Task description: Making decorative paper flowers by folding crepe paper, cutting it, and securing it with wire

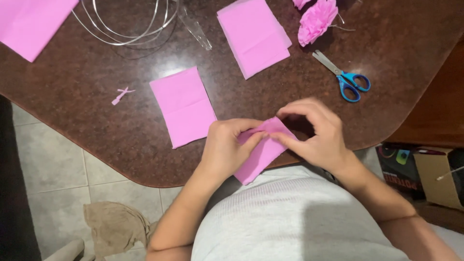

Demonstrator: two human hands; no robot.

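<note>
Head view: both hands' grip pinches 1 pink tissue sheet [261,152], partly folded.

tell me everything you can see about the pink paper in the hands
The pink paper is a thin, matte sheet that looks like tissue paper, partly folded or pleated at its upper end. The left hand and the right hand pinch that end from both sides. It lies slanted over the front edge of the dark brown table, its lower corner hanging towards the person's grey shirt.
</note>
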